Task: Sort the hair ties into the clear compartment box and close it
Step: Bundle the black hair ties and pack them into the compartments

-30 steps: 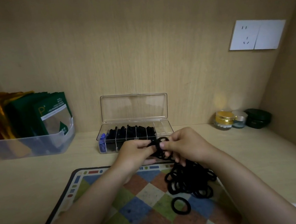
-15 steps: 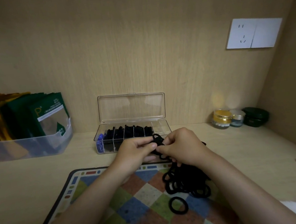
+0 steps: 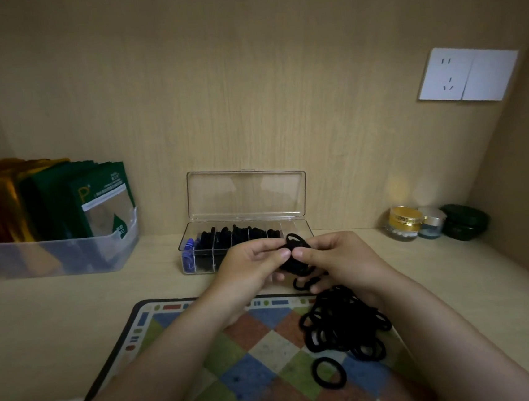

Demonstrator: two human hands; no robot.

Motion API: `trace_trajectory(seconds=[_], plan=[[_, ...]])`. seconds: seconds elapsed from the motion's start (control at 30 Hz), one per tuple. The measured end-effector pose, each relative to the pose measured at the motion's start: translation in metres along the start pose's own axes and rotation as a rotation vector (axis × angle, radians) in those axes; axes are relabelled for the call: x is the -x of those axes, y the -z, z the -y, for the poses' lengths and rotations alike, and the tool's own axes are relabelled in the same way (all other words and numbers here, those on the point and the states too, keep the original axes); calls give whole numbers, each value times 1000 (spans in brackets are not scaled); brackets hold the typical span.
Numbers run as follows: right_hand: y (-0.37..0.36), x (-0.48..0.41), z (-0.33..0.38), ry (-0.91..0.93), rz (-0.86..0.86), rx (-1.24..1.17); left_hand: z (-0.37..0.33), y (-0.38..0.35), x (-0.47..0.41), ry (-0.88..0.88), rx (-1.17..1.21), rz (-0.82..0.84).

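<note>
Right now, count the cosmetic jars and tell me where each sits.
3, in a row at the back right: a gold-lidded jar leftmost, a smaller silver-lidded jar in the middle, a dark green jar rightmost. None seems hidden.

I wear the only camera on my head. It looks forward and down into a wooden alcove, so my forearms enter from the bottom edge. My left hand and right hand sit close under the lens at mid-frame, pinching a bunch of hair ties. The checked mat lies nearest, cut off at the bottom. The clear compartment box stands far against the back wall. The wide lens reaches a plastic bin far left and a wall socket far right (straight edges bow there).
</note>
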State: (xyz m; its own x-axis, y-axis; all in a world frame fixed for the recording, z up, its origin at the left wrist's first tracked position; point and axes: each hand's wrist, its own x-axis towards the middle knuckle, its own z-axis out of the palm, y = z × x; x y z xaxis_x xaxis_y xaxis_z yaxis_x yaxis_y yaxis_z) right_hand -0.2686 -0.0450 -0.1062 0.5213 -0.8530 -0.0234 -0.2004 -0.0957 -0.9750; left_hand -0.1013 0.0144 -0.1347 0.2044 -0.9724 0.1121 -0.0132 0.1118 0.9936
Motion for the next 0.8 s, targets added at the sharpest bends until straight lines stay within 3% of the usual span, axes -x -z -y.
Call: trace_trajectory(seconds=[0.17,0.37,0.63,0.8], plan=[[2,-3,4,-70,-34,-20,0,3,-1,-230,-331,-26],[6,-33,27,18,-293,212,8,28,-15,-659,-968,-241],[-10,-92,29,-32,-329,937,24,41,-24,-487,-1169,-121],[-23,-98,30,9,-332,1244,25,40,-24,-471,-1215,-109]])
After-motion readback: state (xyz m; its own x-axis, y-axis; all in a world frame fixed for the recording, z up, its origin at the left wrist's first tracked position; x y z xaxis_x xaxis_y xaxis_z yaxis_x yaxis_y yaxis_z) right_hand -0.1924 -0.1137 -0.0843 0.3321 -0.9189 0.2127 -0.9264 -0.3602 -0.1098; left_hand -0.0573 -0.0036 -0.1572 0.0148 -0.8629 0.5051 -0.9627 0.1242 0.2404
